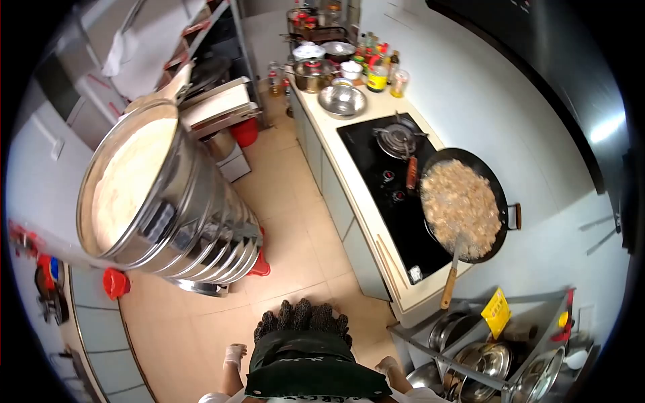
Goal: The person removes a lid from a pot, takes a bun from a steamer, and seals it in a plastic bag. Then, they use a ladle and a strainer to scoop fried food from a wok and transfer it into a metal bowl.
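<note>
My left hand [234, 354] hangs low beside the dark green apron [302, 363], its fingers loosely apart and nothing in them. On the other side of the apron, my right hand [387, 365] is partly in view, also with nothing in it and closest to the metal rack. Up and to the right, a black wok [498, 191] full of browned, chopped food [460, 201] sits on the stove. A spatula [451, 279] rests in it, its wooden handle jutting over the wok's near edge. Neither hand touches the wok or the spatula.
A tall stack of round steel steamers [201, 201] stands to the left, pale contents in its top tier. The counter bears a steel bowl [342, 101], seasoning bottles [377, 75], long chopsticks [388, 267] and a second burner [396, 140]. A metal rack [463, 369] holds pots and lids.
</note>
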`<state>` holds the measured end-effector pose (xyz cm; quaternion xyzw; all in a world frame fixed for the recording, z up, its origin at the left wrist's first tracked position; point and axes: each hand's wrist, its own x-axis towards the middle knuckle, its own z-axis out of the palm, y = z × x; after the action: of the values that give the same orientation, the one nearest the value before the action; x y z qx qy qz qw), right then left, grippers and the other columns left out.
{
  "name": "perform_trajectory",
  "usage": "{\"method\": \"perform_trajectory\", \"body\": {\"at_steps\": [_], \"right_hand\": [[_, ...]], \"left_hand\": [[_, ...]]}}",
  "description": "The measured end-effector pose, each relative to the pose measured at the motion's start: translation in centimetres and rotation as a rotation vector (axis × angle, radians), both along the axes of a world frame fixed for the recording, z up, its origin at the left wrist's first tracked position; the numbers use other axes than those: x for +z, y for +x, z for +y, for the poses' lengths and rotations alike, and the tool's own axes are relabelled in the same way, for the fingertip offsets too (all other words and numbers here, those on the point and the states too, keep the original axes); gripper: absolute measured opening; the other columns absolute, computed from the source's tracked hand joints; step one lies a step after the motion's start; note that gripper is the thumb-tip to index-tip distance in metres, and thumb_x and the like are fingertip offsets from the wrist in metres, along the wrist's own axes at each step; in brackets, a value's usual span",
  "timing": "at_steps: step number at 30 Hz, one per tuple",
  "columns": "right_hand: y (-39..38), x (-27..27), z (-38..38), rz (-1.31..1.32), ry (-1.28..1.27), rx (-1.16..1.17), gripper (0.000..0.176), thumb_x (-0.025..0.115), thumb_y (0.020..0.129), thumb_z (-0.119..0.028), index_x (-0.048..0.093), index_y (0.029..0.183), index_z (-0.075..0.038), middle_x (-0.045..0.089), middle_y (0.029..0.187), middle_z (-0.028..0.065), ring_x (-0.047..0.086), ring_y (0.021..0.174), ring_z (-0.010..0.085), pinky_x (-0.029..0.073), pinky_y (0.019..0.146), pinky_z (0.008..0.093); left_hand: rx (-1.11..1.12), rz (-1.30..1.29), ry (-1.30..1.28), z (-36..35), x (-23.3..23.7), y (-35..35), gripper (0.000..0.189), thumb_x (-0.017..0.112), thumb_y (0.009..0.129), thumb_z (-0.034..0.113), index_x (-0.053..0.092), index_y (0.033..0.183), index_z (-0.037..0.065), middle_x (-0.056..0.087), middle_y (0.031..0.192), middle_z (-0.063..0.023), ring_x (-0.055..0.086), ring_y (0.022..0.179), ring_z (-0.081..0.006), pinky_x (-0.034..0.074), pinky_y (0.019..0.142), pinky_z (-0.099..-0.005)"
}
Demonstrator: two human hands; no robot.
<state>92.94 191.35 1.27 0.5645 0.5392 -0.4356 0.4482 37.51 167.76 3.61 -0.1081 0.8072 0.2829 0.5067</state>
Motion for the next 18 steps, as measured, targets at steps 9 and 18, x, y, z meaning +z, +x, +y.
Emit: {"method": "perform_trajectory", "body": {"at_steps": [9,18], "right_hand": [[-16.9,2.5,6.5,0.297,0.34,0.765,0.027,0.049,0.089,-0.021,0.069,0.102,-0.008,0.066,0.111,0.0161,0.063,0.101,0.0305,0.051,0.085,0.0411],[-49.6,13.3,-15.0,1.074,0.502,1.603,0.032,0.047,0.09,-0.027,0.069,0.106,-0.01,0.061,0.121,0.014,0.055,0.114,0.0342,0.041,0.098,0.0517]], "left_hand": [[-0.046,0.198,0.157,-9.6,-0.5,2.4,0.018,0.057,0.086,0.021,0.067,0.086,0.005,0.065,0.076,-0.0108,0.06,0.067,-0.0223,0.046,0.061,-0.0347],[0.027,0.451,0.46,-10.8,9.1,-1.9,0.063,0.061,0.087,0.048,0.049,0.139,0.014,0.043,0.143,-0.0198,0.043,0.13,-0.0317,0.036,0.108,-0.0411]]}}
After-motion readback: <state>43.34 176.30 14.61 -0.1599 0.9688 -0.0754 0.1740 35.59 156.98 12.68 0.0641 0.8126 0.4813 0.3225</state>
